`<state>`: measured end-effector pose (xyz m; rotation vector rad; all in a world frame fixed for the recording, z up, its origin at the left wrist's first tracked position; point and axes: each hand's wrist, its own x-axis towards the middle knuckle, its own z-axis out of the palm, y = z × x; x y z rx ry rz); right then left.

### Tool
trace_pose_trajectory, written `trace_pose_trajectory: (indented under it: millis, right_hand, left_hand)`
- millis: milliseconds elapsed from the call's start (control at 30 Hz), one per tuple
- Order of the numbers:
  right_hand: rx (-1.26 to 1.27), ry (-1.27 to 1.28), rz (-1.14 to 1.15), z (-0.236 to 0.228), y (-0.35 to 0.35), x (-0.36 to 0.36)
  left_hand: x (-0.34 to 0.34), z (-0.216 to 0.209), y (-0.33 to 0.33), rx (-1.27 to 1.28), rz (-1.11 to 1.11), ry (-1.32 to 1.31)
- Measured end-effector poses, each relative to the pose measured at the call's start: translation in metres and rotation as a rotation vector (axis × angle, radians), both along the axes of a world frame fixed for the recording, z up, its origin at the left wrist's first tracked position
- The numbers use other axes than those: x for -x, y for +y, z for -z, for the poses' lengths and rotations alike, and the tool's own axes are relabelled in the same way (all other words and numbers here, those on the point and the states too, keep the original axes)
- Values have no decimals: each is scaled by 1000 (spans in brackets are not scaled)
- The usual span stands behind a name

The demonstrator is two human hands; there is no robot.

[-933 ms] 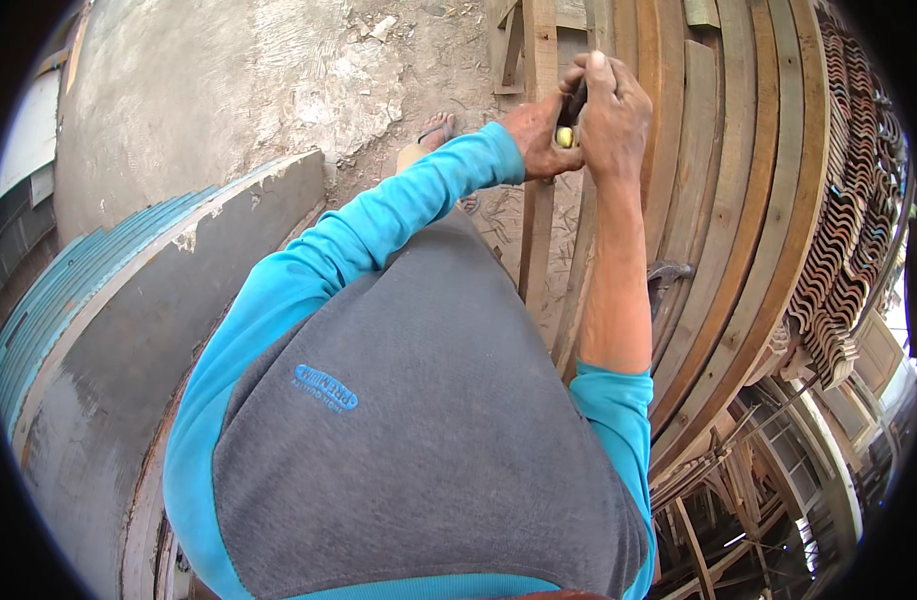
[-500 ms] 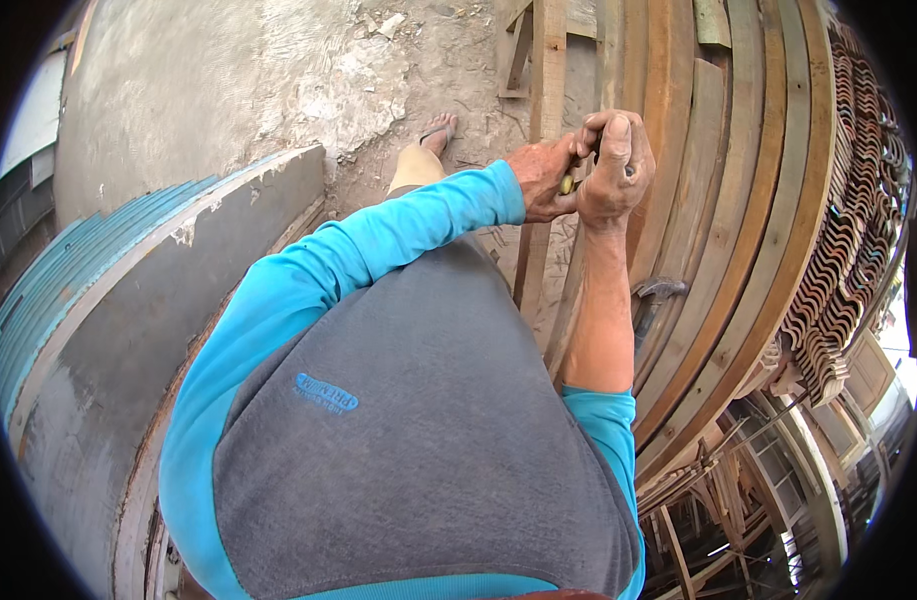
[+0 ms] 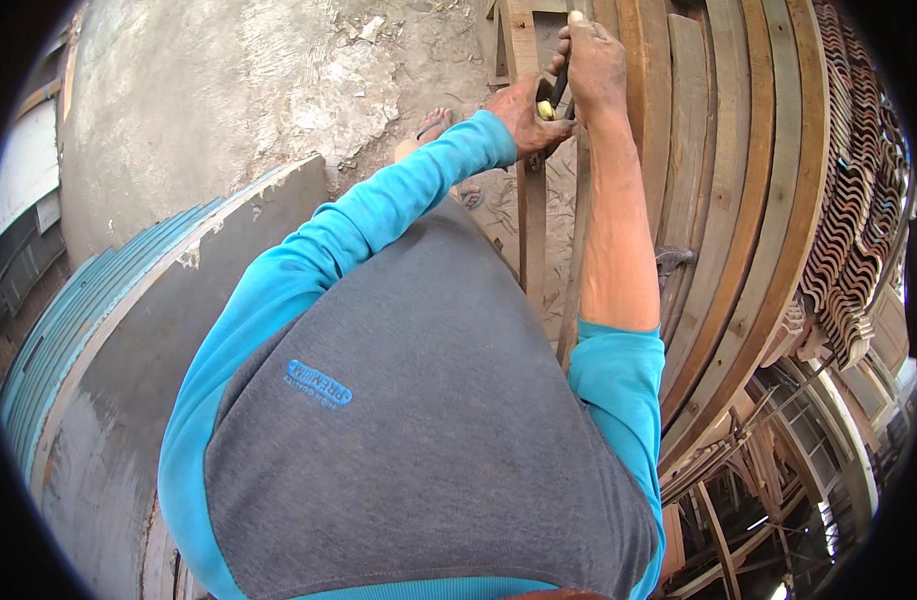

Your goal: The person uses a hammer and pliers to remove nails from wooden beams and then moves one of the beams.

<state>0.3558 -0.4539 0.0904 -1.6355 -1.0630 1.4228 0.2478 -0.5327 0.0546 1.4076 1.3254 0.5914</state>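
My left hand [image 3: 523,115] is curled around a small thing with a yellow-green rounded end [image 3: 545,110], its kind too small to tell. Just right of it and slightly farther off, my right hand [image 3: 596,72] is closed, thumb pointing away from me. A slim black thing [image 3: 561,88] shows between the two hands, gripped by the right one; its lower end meets the left hand's fingers. Both hands are above long wooden beams [image 3: 723,150]. On the beams by my right forearm lies a hammer [image 3: 673,259], mostly its dark metal head showing.
Stacked wavy roof tiles [image 3: 850,190] stand beyond the beams on the right. A grey panel [image 3: 178,290] and blue corrugated sheets [image 3: 78,320] lean at the left. Bare rough ground [image 3: 228,80] stretches ahead. Loose timber frames [image 3: 728,530] are at the lower right.
Both hands have moved farther away from me. The right hand has drawn apart from the left and upward, and the slim black thing now shows between them.
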Motion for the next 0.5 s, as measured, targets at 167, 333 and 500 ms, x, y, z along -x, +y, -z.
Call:
trace_pose_trajectory:
  millis: [167,333,500]
  right_hand:
    - [-423,-94,-141,-64,-92,-23]
    - [-695,23,-130,-45,-141,-28]
    - [-647,-46,-155,-37,-99,-10]
  left_hand:
    - [-11,-1,-49,-228,9,-23]
    - [-10,-7,-88,-309,1,-89]
    - [14,5,-101,-316,-99,13]
